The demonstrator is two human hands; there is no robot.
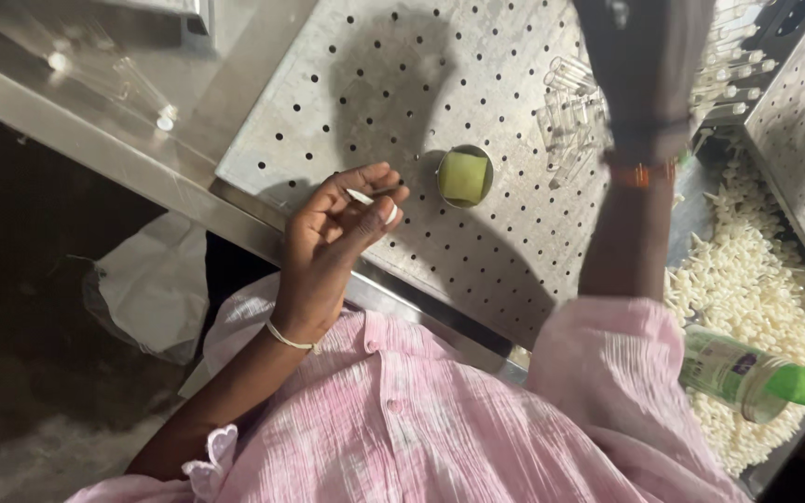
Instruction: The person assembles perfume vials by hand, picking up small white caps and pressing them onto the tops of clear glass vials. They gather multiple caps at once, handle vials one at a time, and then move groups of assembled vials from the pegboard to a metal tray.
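Small white cap (pixel 372 198) is pinched in the left hand (pixel 328 247), grip closed on it between thumb and fingertips, held just above the near edge of the perforated steel desk (pixel 365 84). The right hand (pixel 645 65) is raised close to the camera and blurred; whether its grip is apart or together cannot be told, and nothing is clearly seen in it. It hangs over a cluster of clear glass tubes (pixel 570 116) lying on the desk. A round metal dish with a yellow-green sponge (pixel 464 176) sits just beside the left hand, between it and the tubes. A heap of white plastic caps (pixel 757 279) fills the trough to the right, with a green-capped bottle (pixel 761 377) lying at its near end. More glass tubes (pixel 132 84) are seen on the steel ledge at top left. A pink shirt (pixel 402 419) and a thin bracelet (pixel 289 337) on the left wrist are in view. For a clean step, judged from this frame: the cap is best kept square in the fingertips with its open end unobstructed, and pinch pressure kept light so it is not deformed. The wrist is best steadied low over the desk, and the loose tubes are best kept clear of the sleeve so they are not swept off.
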